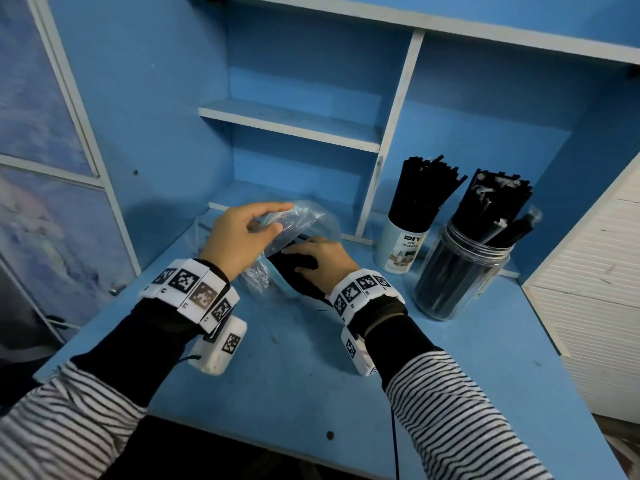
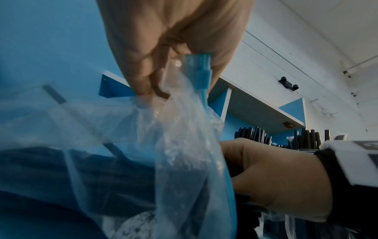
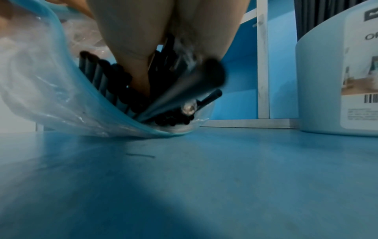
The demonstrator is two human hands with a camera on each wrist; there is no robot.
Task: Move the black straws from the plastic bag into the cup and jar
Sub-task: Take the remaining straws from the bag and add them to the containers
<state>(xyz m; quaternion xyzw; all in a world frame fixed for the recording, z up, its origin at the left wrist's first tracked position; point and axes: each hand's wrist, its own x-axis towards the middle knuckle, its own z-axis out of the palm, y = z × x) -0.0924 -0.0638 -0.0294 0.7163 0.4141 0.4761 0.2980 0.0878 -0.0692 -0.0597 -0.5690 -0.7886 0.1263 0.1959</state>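
Blue all round: a painted desk [image 1: 311, 358] with a blue shelf unit [image 1: 291, 123] at its back edge and a white slatted panel off its right edge. Toward the back right corner of the desk stand the pale cup [image 1: 401, 245] and, just beside it on the right, the clear jar [image 1: 460, 271], and both already bristle with black straws, so I judge the job well along. What is left lies in the plastic bag [image 1: 301, 220] near the middle of the desk, toward its back edge. My left hand [image 1: 239, 237] pinches the bag's upper lip at the blue zip strip [image 2: 201, 76] and lifts it so the mouth gapes. My right hand [image 1: 318, 261] is pushed into that mouth, fingers curled round a bunch of the black straws [image 3: 163, 90] whose ends fan out toward the desk's front edge; the right wrist view shows them gripped between thumb and fingers, with more loose ones lying beneath in the bag. So at least one more handful must travel to the cup or jar, and probably another after it. The jar looks the roomier of the two, though I cannot tell how tightly either is packed.
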